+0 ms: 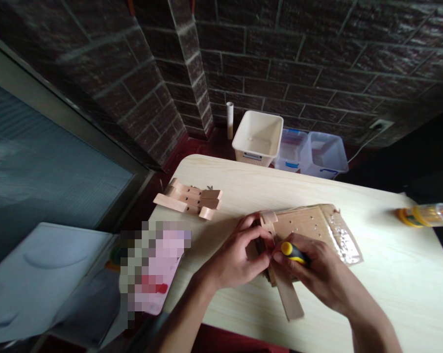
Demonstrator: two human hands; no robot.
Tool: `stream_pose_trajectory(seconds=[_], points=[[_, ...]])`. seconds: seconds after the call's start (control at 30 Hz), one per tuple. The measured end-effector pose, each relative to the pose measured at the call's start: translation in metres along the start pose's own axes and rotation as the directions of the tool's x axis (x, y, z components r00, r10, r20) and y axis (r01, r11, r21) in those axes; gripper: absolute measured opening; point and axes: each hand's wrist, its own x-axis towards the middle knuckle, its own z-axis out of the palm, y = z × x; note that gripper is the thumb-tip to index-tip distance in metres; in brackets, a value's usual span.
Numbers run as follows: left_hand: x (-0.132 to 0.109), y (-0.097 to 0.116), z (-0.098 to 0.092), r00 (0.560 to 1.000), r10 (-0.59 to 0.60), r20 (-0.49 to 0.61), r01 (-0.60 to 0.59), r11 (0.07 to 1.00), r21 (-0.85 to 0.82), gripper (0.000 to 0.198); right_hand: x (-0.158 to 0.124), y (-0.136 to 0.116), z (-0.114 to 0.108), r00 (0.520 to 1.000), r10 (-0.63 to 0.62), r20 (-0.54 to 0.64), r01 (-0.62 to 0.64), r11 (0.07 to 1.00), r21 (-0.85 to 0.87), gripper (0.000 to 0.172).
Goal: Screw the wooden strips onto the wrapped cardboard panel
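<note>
A tan leather-like strip [288,296] lies slantwise over a piece of corrugated cardboard [302,220], its far end curled up. My left hand [239,255] pinches the strip near its middle, thumb and fingers closed on it. In my right hand [317,264] is a screwdriver [293,252] with a yellow and black handle, gripped close to the strip. Its shaft and tip are hidden by my fingers. The two hands meet over the cardboard, which has several small holes and clear tape at its right end.
Several similar strips [192,198] with dark holes lie at the table's left, small metal pieces behind them. A yellow-capped clear container [423,215] lies at the right. A pink, partly blurred object [166,264] is by the left edge. Bins [239,142] stand beyond the table [354,309].
</note>
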Motion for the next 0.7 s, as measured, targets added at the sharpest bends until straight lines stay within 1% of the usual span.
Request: stream_pose_trajectory(seconds=[0.1,0.3,0.53,0.7], points=[[0.0000,0.0002,0.0001,1.000,-0.002,-0.002,0.002,1.000,0.007,0.015,0.0001,0.0003,-0.0002,1.000,-0.024,0.005,0.024,1.000,0.008,0.023],[-0.0003,-0.0009,0.0011,1.000,-0.007,-0.003,0.007,1.000,0.006,0.009,0.0010,-0.0001,-0.0014,1.000,-0.010,0.010,0.010,1.000,-0.013,0.021],[-0.0013,-0.0039,0.0018,1.000,0.006,0.004,-0.006,1.000,0.004,0.010,0.0020,0.0003,0.0000,1.000,-0.022,0.012,0.023,0.999,-0.031,0.017],[-0.0010,-0.0033,0.0025,1.000,-0.008,0.006,0.008,1.000,-0.002,0.011,0.0034,-0.0015,-0.0002,1.000,-0.021,0.017,0.022,0.999,-0.023,0.015]])
